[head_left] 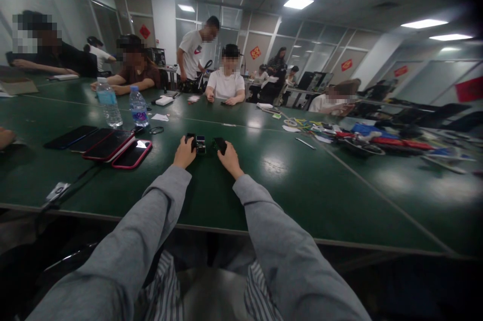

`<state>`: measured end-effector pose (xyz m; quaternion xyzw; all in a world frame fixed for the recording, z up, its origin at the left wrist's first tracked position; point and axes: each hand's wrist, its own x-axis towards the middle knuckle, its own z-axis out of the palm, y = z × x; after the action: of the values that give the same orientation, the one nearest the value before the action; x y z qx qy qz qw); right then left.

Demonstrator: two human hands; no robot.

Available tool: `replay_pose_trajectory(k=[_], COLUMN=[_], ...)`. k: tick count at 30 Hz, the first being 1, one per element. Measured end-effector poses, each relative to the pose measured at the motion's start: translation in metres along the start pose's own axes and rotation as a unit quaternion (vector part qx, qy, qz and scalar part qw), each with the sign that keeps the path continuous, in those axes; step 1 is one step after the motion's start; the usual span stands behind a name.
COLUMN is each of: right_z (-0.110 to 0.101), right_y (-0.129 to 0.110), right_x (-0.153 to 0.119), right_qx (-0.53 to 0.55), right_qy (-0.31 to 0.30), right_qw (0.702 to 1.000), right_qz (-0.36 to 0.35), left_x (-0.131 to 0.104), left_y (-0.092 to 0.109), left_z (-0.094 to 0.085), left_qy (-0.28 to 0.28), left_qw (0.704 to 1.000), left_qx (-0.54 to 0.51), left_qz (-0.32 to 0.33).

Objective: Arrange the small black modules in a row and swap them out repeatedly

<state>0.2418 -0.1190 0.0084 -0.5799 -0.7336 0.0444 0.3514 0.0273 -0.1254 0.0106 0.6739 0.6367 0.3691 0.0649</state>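
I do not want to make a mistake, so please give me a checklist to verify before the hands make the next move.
1. Left hand holding the small dark object: ok.
2. Right hand holding the black rectangular piece: ok.
3. Gap between this piece and the silver-and-black part near the left hand: ok, they are apart.
4. That part joined to the small dark object: cannot tell, too small.
5. Nearest red-edged phone away from the left hand: ok.
6. Blue-capped bottle standing, away from both hands: ok.
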Motion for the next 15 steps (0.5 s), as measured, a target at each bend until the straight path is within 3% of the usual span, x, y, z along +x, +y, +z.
replay_pose_trajectory(k=[2, 8, 15], right_z=[-0.001, -0.007, -0.008], right_y=[-0.001, -0.008, -0.015], right_x=[0.001, -0.004, -0.009], right_qx=[-0.028, -0.186, -0.168], right_qy=[0.012, 0.022, -0.023], right_qw=[0.999, 0.97, 0.966], right_qz=[-0.016, -0.155, -0.196], left_x=[0.0, 0.0, 0.0], left_y=[0.001, 0.003, 0.0], left_z=[0.0, 0.0, 0.003], left_qy=[-0.002, 0.003, 0.011], left_qw=[1.0, 0.997, 0.997], left_qx=[0.028, 0.076, 0.079], left_qz=[-0.004, -0.004, 0.009])
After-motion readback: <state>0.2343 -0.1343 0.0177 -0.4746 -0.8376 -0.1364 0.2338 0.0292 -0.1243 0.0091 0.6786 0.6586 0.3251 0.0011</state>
